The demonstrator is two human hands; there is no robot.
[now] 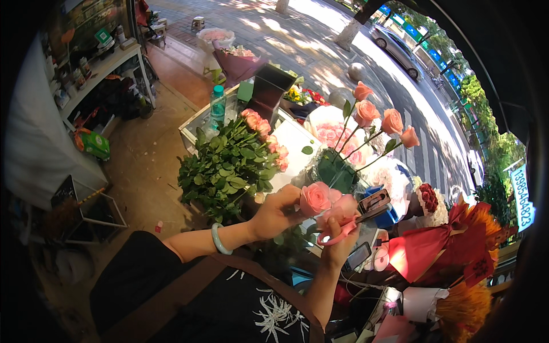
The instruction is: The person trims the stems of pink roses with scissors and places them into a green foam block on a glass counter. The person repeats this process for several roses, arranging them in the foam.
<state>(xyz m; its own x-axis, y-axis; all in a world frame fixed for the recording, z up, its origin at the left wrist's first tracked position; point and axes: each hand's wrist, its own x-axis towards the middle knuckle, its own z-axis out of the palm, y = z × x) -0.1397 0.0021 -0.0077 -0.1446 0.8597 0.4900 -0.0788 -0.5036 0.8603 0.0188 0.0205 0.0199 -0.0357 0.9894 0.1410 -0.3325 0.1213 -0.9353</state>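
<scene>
My left hand (274, 211), with a pale jade bangle (220, 240) on its wrist, has its fingers around a pink rose bloom (316, 199). In my right hand (340, 245) are pink-handled scissors (332, 241), their blades pointing away to the right. More pink petals (343, 209) show between the two hands, touching my right fingers; whether they belong to a second bloom I cannot tell. The stem below the rose is hidden. Just beyond my left hand lies a heap of leafy rose stems (231, 173) with peach-pink heads (258, 123). Several long-stemmed coral roses (366, 112) stand upright past my hands.
A teal-capped bottle (217, 107) stands on the white worktable (296, 133). To the right are a phone on a stand (374, 201), another phone (358, 256) and a red-wrapped bouquet (429, 248). A shelf (103, 64) stands left. A car (396, 49) is on the street.
</scene>
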